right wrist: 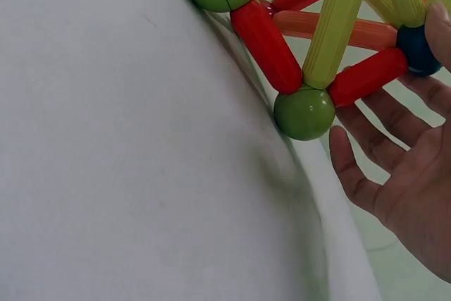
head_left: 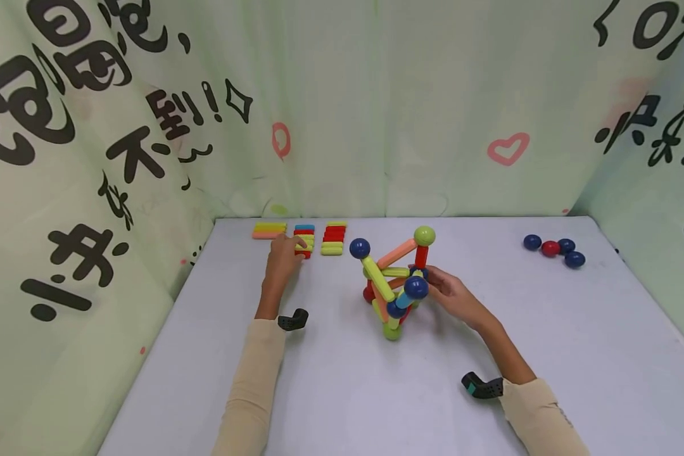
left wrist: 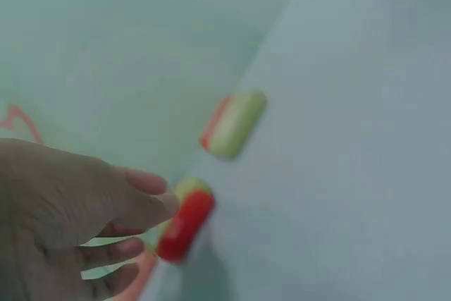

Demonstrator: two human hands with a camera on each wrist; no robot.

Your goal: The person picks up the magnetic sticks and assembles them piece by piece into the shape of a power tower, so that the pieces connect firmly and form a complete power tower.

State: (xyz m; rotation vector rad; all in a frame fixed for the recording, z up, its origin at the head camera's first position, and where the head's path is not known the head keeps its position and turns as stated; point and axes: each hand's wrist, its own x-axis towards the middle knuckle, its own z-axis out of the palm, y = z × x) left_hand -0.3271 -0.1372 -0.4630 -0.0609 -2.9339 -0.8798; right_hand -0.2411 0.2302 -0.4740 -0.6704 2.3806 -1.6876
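My left hand (head_left: 283, 258) reaches over the middle group of short rods at the back of the table. In the left wrist view its thumb tip is right at a red rod (left wrist: 185, 229), beside a yellow-green rod (left wrist: 192, 187); thumb and index tips stay apart. My right hand (head_left: 456, 296) holds a stick-and-ball structure (head_left: 378, 278) from its right side. This frame has yellow-green, red, orange and blue rods joined by green, dark blue and red balls. In the right wrist view, my thumb is on a dark blue ball (right wrist: 419, 51), with fingers behind and below.
Left of the middle group lie yellow and orange rods (head_left: 270, 229); to its right, a row of red and yellow-green rods (head_left: 333, 239). Several loose balls, dark blue and one red (head_left: 550, 248), sit at the back right. A printed curtain (head_left: 342, 114) encloses the white table (head_left: 376, 405).
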